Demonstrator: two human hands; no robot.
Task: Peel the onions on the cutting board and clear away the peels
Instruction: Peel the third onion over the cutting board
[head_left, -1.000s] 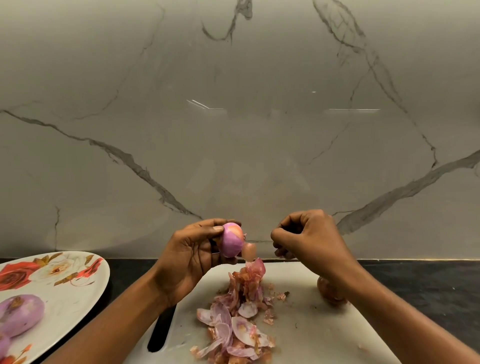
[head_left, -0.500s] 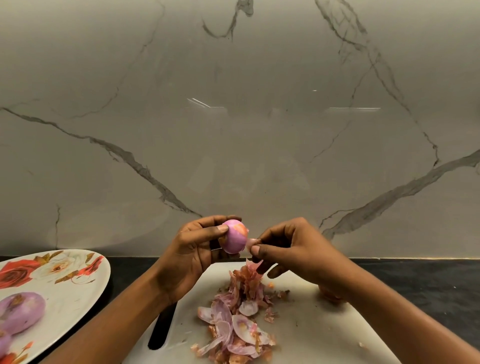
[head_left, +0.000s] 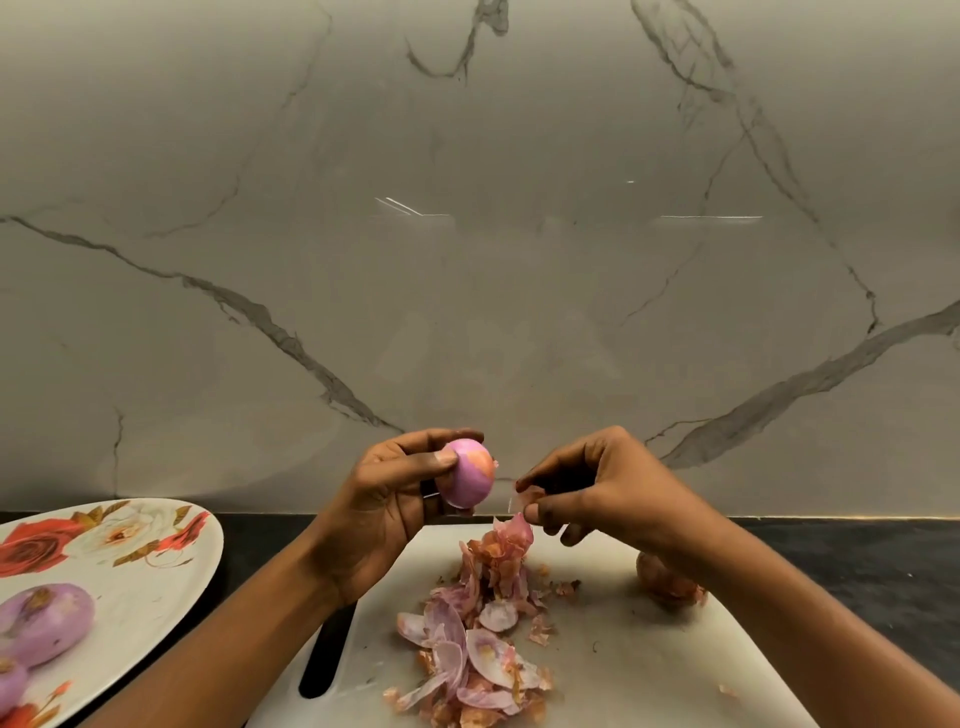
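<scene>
While the left hand (head_left: 387, 499) grips a small onion (head_left: 467, 475) between the thumb and curled fingers, holding it in the air above the far edge of the cutting board (head_left: 649, 665), the right hand (head_left: 602, 486) pinches a thin scrap of peel (head_left: 521, 501) between thumb and fingertips just beside it. The scrap is pale and nearly see-through, and I cannot tell whether it is attached to the onion. The onion is smooth and glossy, pink-purple over most of its surface. It has an orange-tan patch on the side facing the right hand and a small nub at that end.

Below the hands, a pile of peels (head_left: 483, 634) lies along the middle of the white board. Papery reddish-brown skins stand at its far end, and curved pink-and-white layers lie nearer the camera. An unpeeled onion (head_left: 667, 579), brown and dry-skinned, sits on the board and is partly hidden under the right forearm.

To the left, a white plate (head_left: 140, 587) with a red rose pattern holds two peeled onions (head_left: 44, 621), pale purple with faint brown marks. The board and plate rest on a dark countertop (head_left: 857, 561) in front of a grey-veined marble wall (head_left: 467, 260).
</scene>
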